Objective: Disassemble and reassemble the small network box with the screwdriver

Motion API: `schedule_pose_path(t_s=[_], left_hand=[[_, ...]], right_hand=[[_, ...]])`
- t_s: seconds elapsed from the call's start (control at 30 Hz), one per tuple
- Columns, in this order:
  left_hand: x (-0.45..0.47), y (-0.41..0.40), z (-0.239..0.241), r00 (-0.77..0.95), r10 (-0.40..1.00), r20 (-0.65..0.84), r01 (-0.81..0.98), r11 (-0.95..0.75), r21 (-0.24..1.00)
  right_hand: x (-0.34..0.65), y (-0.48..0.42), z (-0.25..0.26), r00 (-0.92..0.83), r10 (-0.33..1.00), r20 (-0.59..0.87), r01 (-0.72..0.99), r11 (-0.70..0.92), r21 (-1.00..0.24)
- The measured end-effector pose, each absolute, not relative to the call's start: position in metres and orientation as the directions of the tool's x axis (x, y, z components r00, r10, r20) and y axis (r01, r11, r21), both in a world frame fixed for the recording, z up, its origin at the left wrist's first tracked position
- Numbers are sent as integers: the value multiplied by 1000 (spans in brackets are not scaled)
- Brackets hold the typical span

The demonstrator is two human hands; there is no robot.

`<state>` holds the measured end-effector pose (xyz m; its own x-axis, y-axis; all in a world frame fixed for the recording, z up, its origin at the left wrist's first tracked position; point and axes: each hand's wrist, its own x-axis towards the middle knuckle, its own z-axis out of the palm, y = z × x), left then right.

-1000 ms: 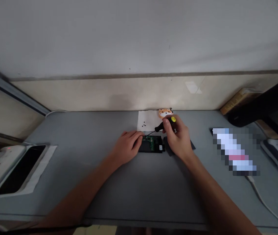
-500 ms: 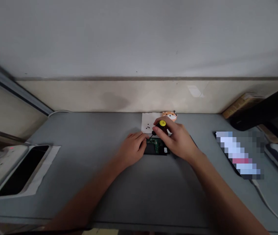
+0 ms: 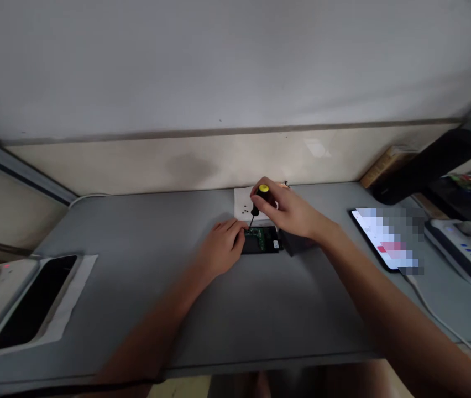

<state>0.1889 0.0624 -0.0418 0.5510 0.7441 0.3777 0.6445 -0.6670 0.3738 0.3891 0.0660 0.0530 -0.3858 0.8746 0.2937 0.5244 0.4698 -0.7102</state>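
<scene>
A small black device with a green circuit board (image 3: 262, 240) lies open on the grey desk (image 3: 235, 309). My left hand (image 3: 221, 251) rests on its left end, fingers curled down against it. My right hand (image 3: 289, 213) grips a small screwdriver with a black handle and yellow cap (image 3: 259, 200), held nearly upright, its tip on the board's upper left corner. Just behind lies a white paper (image 3: 244, 203) with several tiny dark screws on it.
A lit phone (image 3: 385, 237) with a white cable lies to the right, a power strip (image 3: 463, 251) beyond it. A dark phone on white paper (image 3: 32, 301) sits at the left. A black lamp arm or stand (image 3: 430, 163) and a book lean at the back right.
My right hand has moved left and tipped the screwdriver from slanting to nearly upright over the board's corner. The left hand stays on the device. The view has shifted slightly.
</scene>
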Motion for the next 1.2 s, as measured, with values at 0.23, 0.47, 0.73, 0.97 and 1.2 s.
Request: schedule_pose_path(t_s=[0.23, 0.47, 0.73, 0.97, 1.2], left_hand=[[190, 63, -43, 553, 743, 377, 634, -669, 387], [190, 65, -43, 553, 726, 409, 625, -686, 374], [188, 63, -42, 580, 716, 389, 621, -697, 358], [187, 60, -40, 596, 735, 324, 631, -678, 378], [188, 59, -37, 601, 754, 265, 661, -656, 365]], right_hand=[[389, 65, 36, -288, 887, 360, 520, 461, -719], [398, 51, 15, -195, 885, 423, 519, 459, -721], [401, 48, 10, -193, 870, 453, 538, 480, -693], [403, 50, 7, -189, 838, 512, 526, 526, -668], [404, 54, 1, -109, 822, 559, 528, 525, -668]])
